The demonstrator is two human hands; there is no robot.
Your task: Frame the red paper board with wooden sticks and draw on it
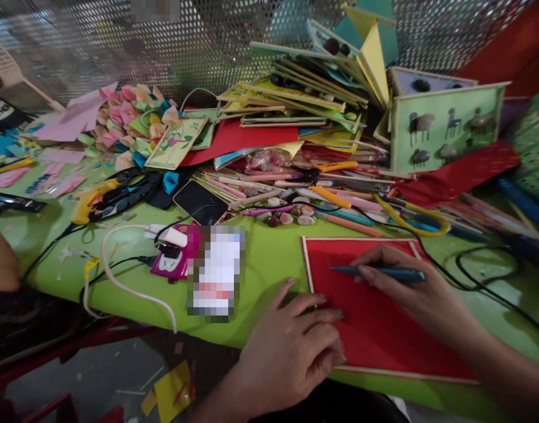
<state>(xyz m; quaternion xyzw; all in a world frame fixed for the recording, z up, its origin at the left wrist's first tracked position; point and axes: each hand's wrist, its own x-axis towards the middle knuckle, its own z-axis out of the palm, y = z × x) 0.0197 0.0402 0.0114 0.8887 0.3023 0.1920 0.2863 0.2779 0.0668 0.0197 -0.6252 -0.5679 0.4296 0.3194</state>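
Note:
A red board (pixel 384 335) edged with thin pale wooden strips lies on the green table at the right. My right hand (pixel 395 279) grips a teal pen (pixel 401 274), its tip pointing left against the upper part of the red surface. A faint short line shows near that tip. Across the board's left edge rests my left hand (pixel 298 341), palm down, fingers spread loosely toward the right. Left of it lies a phone (pixel 216 273) with a lit, blurred screen, leaning by a magenta power socket (pixel 176 264).
Behind the board, several pens, sticks and painted pebbles (pixel 291 216) lie heaped, with stacked framed boards (pixel 304 94) above. A green pebble picture (pixel 448 129) stands at the right. Black cables (pixel 472 282) run beside the board. A yellow glue gun (pixel 93 200) and folded paper pieces (pixel 123 117) lie left.

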